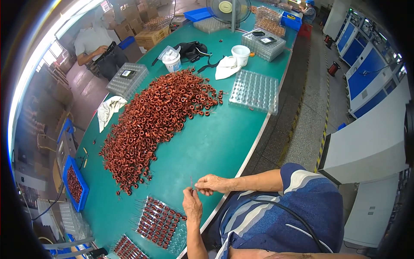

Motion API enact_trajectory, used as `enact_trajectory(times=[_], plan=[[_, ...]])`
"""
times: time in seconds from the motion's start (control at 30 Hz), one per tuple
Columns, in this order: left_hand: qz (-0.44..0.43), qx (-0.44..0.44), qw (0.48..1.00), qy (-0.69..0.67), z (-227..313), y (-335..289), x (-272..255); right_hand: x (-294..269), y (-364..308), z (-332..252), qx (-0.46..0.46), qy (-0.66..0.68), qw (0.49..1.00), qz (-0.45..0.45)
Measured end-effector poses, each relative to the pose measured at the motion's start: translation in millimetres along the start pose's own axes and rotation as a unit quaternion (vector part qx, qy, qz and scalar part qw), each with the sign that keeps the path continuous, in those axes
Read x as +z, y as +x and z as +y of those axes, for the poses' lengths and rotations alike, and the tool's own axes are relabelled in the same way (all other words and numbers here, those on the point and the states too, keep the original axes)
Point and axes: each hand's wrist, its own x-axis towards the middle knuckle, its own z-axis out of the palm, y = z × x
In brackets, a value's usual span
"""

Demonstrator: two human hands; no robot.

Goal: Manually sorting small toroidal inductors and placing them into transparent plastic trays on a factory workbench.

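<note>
Near the front edge of the green table, my left hand [192,207] and my right hand [212,184] meet with fingertips pinched. Between them is a small coil, mostly hidden by the fingers, with thin reddish wire leads [191,180] sticking up. Beside my left hand lies a clear plastic tray [176,244] filled largely with red-brown ring coils [157,222], their leads pointing out to the left. A second filled tray [128,249] sits at the lower edge. Beyond my hands spreads a big heap of loose ring coils [155,116].
Stacked clear trays [254,93] stand at the right edge of the green table [207,146]. White tubs [240,54], cloths [111,110] and a black bag [192,51] lie farther back. A fan [226,7] stands at the far end. Another person [97,43] stands left.
</note>
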Motion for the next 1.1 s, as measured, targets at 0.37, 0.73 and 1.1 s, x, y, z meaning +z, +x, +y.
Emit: enact_trajectory(times=[0.37,0.73,1.1], plan=[[-0.205,0.033,0.978,-0.034,18.2,-4.1,-37.7,-8.7,-5.3,11.0,0.094,0.004,0.994,-0.061],[-0.032,-0.064,0.99,-0.124,13.3,-1.2,-14.3,15.2,-10.6,-21.6,-0.319,-0.372,0.862,0.129],[0.11,-0.131,0.78,-0.602,22.3,-29.4,-7.2,24.6,13.7,-24.1,-0.098,-0.15,0.984,0.004]])
